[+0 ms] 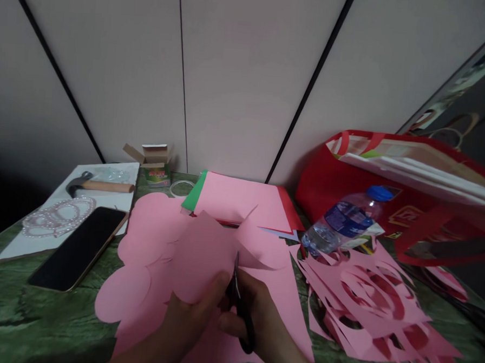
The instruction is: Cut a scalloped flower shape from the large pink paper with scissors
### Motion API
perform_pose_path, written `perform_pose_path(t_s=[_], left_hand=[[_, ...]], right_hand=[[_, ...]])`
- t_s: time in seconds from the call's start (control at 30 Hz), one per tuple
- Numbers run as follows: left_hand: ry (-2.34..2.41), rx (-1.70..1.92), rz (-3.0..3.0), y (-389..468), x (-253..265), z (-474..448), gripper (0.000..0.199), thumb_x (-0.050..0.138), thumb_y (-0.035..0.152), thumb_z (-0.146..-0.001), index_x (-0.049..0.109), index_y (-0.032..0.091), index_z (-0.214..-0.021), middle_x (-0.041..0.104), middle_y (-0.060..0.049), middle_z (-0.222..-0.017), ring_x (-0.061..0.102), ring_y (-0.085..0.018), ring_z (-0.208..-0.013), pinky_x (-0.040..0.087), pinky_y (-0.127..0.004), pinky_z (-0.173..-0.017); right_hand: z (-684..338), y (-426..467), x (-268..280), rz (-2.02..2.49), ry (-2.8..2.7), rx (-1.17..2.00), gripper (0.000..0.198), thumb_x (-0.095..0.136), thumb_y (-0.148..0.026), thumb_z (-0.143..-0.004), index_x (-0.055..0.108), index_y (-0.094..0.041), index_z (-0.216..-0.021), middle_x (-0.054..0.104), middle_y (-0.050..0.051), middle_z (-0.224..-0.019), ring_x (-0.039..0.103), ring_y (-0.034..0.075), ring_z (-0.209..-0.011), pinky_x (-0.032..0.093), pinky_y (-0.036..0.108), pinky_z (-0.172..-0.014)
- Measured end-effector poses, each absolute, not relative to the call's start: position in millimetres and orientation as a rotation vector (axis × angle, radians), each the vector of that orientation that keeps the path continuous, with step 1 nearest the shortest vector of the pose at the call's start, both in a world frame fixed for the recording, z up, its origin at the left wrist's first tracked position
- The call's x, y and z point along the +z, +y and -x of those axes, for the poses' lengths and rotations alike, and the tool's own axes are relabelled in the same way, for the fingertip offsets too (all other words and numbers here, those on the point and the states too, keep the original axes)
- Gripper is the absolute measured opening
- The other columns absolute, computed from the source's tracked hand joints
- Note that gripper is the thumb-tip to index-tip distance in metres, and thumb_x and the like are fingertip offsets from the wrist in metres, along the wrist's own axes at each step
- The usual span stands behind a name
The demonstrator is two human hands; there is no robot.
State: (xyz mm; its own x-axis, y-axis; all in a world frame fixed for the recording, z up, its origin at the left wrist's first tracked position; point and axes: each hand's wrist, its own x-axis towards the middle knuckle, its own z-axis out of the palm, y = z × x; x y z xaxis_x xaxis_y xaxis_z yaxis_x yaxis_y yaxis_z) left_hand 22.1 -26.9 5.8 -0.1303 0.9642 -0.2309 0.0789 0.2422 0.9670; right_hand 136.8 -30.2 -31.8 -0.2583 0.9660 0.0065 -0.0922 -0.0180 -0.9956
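My left hand (pixel 197 314) pinches a piece of pink paper (pixel 204 255) by its lower edge. Black-handled scissors (pixel 244 311) are in my right hand (pixel 256 307), with fingers wrapped around the handles. The blades point up and away, at the right side of the pink piece, where a strip of paper (pixel 253 241) curls off. Below both hands lies a larger pink sheet (pixel 288 308). Several rounded pink cutouts (pixel 123 294) overlap along its left side.
A phone (pixel 78 249), a hammer (pixel 104 185) and a bead string (pixel 57 215) lie left. An opened small box (pixel 157 169) and stacked coloured paper (pixel 241 197) stand behind. Right are pink scraps (pixel 370 296), a tilted water bottle (pixel 341 222) and a red bag (pixel 324 180).
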Motion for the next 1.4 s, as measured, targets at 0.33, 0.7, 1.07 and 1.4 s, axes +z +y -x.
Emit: perform_pose_path(t_s=[0.33,0.7,1.07,1.4], left_hand=[[1.485,0.989,-1.003,-28,8,-21,0.029,0.056,0.038,-0.066,0.056,0.022,-0.041,0.065,-0.003,-0.046,0.063,-0.022,-0.053,0.049,-0.031,-0.057],[1.458,1.067,-0.980,-27,8,-22,0.021,0.058,0.035,-0.062,0.058,0.021,-0.046,0.062,0.001,-0.045,0.061,-0.019,-0.051,0.048,-0.029,-0.053],[1.495,1.098,-0.958,-27,6,-22,0.016,0.058,0.035,-0.061,0.062,0.020,-0.057,0.068,-0.001,-0.056,0.064,-0.021,-0.063,0.050,-0.030,-0.060],[1.427,1.145,-0.994,-25,4,-21,0.016,0.059,0.036,-0.061,0.060,0.021,-0.053,0.067,0.000,-0.054,0.063,-0.020,-0.061,0.049,-0.028,-0.059]], right_hand=[[-137,-30,-36,0.963,-1.280,1.476,0.043,0.077,-0.045,-0.052,0.055,-0.015,-0.073,0.046,-0.003,-0.061,0.039,0.011,-0.054,0.031,0.022,-0.048],[-136,-31,-37,0.992,-1.209,1.531,0.039,0.078,-0.038,-0.051,0.053,-0.014,-0.069,0.046,-0.004,-0.057,0.036,0.009,-0.051,0.026,0.021,-0.045],[-135,-31,-29,0.971,-1.183,1.537,0.038,0.079,-0.038,-0.050,0.049,-0.016,-0.062,0.037,-0.007,-0.050,0.028,0.007,-0.045,0.021,0.020,-0.041],[-135,-31,-30,0.954,-1.177,1.534,0.040,0.078,-0.041,-0.050,0.048,-0.016,-0.060,0.036,-0.007,-0.049,0.027,0.007,-0.045,0.020,0.020,-0.041]])
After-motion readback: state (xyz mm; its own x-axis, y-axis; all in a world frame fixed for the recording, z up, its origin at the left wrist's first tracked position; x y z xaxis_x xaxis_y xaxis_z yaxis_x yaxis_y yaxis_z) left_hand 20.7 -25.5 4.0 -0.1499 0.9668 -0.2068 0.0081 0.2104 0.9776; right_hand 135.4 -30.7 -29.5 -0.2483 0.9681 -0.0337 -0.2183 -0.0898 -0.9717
